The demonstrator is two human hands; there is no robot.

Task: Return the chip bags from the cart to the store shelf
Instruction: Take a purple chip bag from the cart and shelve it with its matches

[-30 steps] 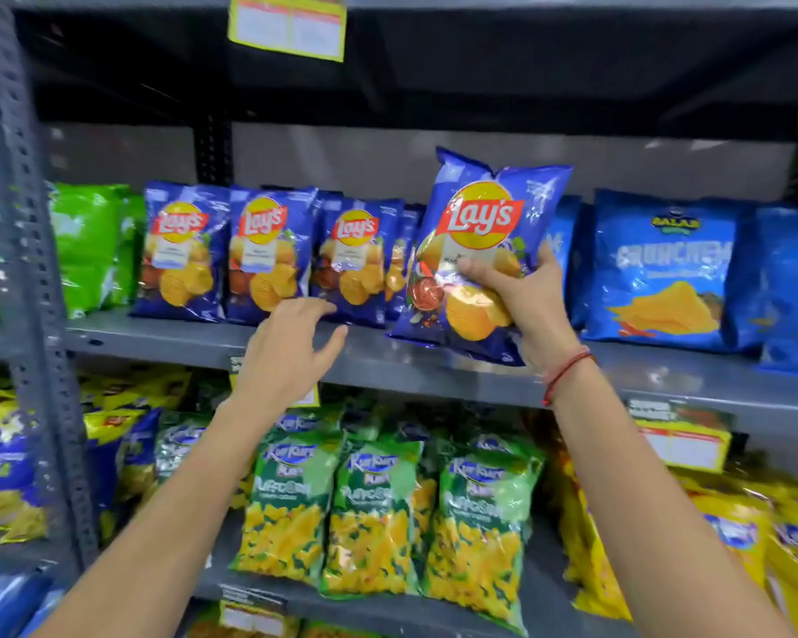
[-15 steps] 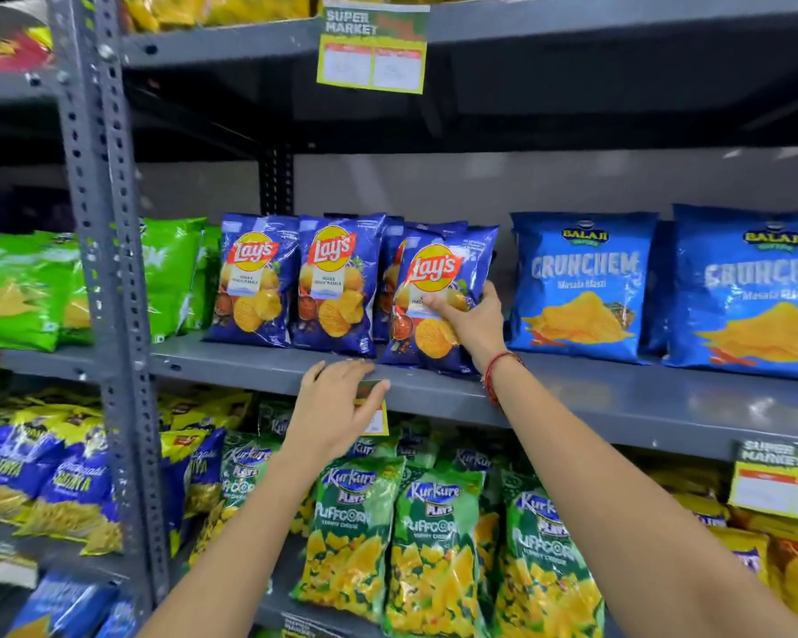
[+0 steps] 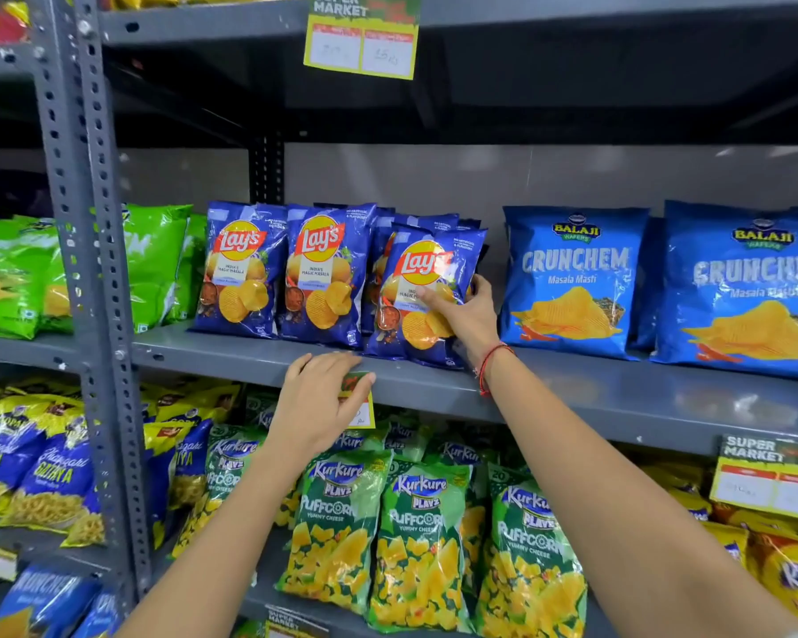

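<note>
Right hand (image 3: 466, 310) pinches the Lay's Magic Masala bag (image 3: 422, 292) standing on the grey shelf (image 3: 572, 389), left hand (image 3: 319, 398) spread on its edge; square it with the row, then let go.

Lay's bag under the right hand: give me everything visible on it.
The Lay's bag is a glossy dark-blue plastic pouch with the red-and-yellow Lay's logo, "India's Magic Masala" text partly covered, and ridged chips pictured. It stands upright, tilted slightly, its base on the grey shelf at the right end of the Lay's row, in front of other blue bags. The right hand grips its right edge, fingers across the front. The left hand rests on the shelf lip, not touching it.
</note>
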